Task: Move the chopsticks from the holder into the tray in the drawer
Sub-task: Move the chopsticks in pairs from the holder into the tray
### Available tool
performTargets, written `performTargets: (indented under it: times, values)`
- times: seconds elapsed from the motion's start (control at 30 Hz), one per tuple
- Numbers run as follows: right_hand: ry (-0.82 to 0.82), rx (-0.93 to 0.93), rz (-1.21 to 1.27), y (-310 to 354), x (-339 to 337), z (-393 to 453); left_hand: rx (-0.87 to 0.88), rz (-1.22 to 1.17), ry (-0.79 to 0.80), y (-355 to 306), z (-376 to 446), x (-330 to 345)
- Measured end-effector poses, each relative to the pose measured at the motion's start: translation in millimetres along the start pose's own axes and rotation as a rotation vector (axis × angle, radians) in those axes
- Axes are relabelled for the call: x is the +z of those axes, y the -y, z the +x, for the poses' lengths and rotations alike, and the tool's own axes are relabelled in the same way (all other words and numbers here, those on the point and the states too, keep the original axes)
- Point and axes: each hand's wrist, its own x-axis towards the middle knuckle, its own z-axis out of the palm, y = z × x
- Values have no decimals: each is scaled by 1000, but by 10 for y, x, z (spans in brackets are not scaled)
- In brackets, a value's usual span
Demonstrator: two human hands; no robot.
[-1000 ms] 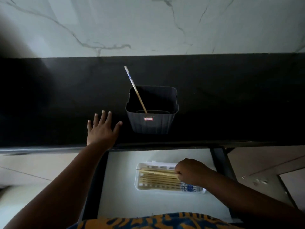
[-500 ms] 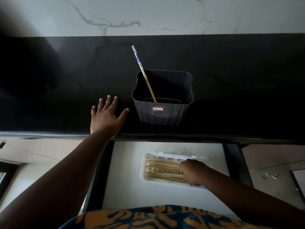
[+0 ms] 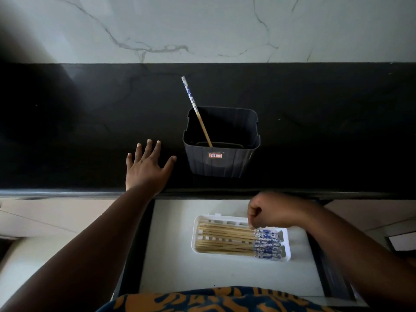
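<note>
A dark grey holder (image 3: 221,162) stands on the black counter with one chopstick (image 3: 195,110) leaning in it, blue-and-white end up to the left. Below, in the open drawer, a white tray (image 3: 286,255) holds several chopsticks (image 3: 227,240) lying side by side, patterned ends to the right. My left hand (image 3: 147,168) rests flat on the counter left of the holder, fingers spread. My right hand (image 3: 269,211) hovers over the tray's far right part, fingers curled, fingertips close to the chopsticks; I see nothing gripped in it.
The black counter (image 3: 326,131) runs the full width, backed by a white marble wall (image 3: 202,25). The drawer's white floor (image 3: 180,275) lies around the tray, with dark drawer sides left and right. My patterned shirt fills the bottom edge.
My right hand has lifted off the chopsticks in the tray and moved up toward the counter edge, uncovering their patterned ends. My left hand has stayed flat on the counter.
</note>
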Motion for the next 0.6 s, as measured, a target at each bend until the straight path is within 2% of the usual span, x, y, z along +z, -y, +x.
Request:
performTargets:
  times: [0.13, 0.2, 0.27, 0.37, 0.6]
  values:
    - [20, -202, 302, 507, -633, -530, 0, 24, 24, 1, 2, 3]
    - [-78, -303, 411, 752, -870, -643, 2, 33, 35, -8, 0, -5]
    - [-249, -344, 490, 946, -1046, -590, 4, 34, 43, -16, -6, -16]
    - [-465, -298, 522, 1153, -1177, -263, 4, 27, 43, -19, -15, -22]
    - [-544, -64, 470, 1237, -1109, 529, 0, -5, 15, -26, -23, -31]
